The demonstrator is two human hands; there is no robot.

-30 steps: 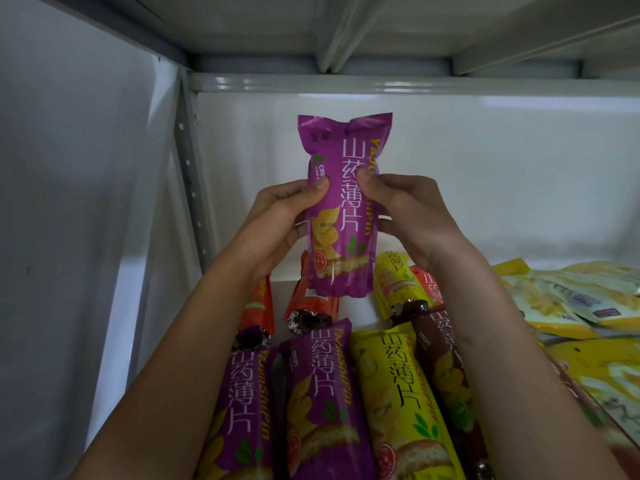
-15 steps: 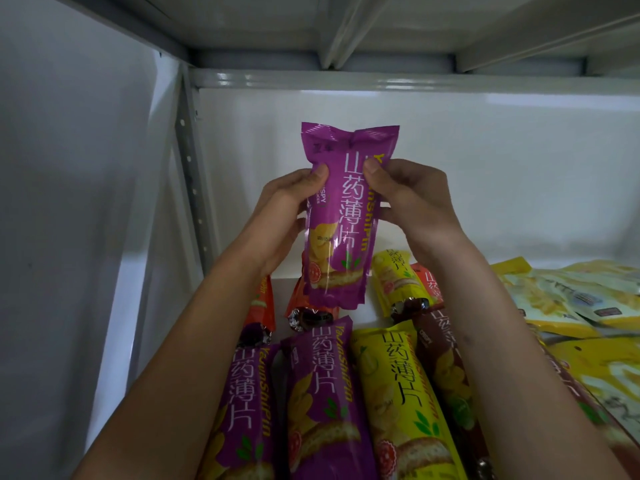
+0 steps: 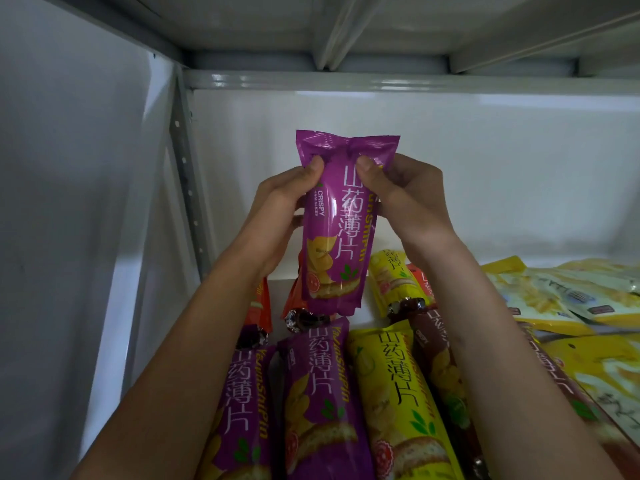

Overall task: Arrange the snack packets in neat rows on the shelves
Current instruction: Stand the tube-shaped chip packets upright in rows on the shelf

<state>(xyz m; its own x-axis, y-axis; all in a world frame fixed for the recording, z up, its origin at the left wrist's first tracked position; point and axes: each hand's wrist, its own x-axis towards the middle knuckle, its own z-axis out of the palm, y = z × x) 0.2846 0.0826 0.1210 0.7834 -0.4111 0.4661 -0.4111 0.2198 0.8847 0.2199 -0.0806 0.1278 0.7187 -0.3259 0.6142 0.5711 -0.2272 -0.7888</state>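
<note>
Both forearms reach up and forward into the shelf bay. The left hand (image 3: 277,209) and the right hand (image 3: 405,199) grip one purple packet (image 3: 337,230) between them, held upright in the air; each thumb presses the front just under the crimped top seal, and the fingers wrap behind, out of sight.

Hidden or cut off: the packet's lower end covers part of an orange packet (image 3: 292,299) behind it, and the left forearm covers most of a second orange packet (image 3: 261,303). The right forearm crosses a brown packet (image 3: 440,358), and a third orange packet (image 3: 422,278) shows only as a sliver.

Count on the shelf (image 3: 367,306) below the hands: two purple packets lying flat, one (image 3: 239,410) under the left wrist and one (image 3: 315,393) beside it; two yellow ones, near (image 3: 398,393) and far (image 3: 389,275). Right of the right arm lies a loose heap of pale yellow bags (image 3: 554,299), number unclear.
</note>
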